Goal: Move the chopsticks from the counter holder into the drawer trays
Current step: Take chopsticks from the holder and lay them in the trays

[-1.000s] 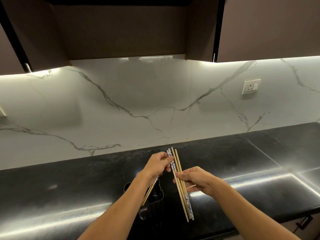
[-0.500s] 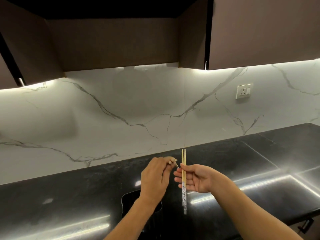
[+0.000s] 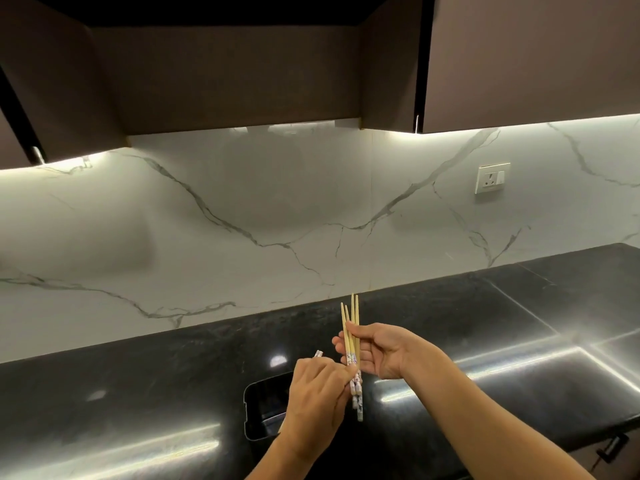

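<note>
Several wooden chopsticks (image 3: 352, 327) with blue-and-white patterned ends stand nearly upright, tips up, pinched in my right hand (image 3: 381, 353) above the black counter. My left hand (image 3: 317, 396) is just below and to the left, its fingers touching the patterned lower ends of that bundle. It also grips another chopstick, whose patterned end (image 3: 318, 354) pokes out above the knuckles. The black rectangular holder (image 3: 258, 410) sits on the counter under my left hand, partly hidden by it. The drawer trays are out of view.
The glossy black counter (image 3: 485, 341) runs left to right below a white marble backsplash with a wall socket (image 3: 491, 179). Dark upper cabinets hang overhead. A drawer handle (image 3: 613, 450) shows under the counter edge at lower right.
The bundle in my right hand has grown from two chopsticks to several. My left hand has dropped lower, to the patterned ends of the bundle.
</note>
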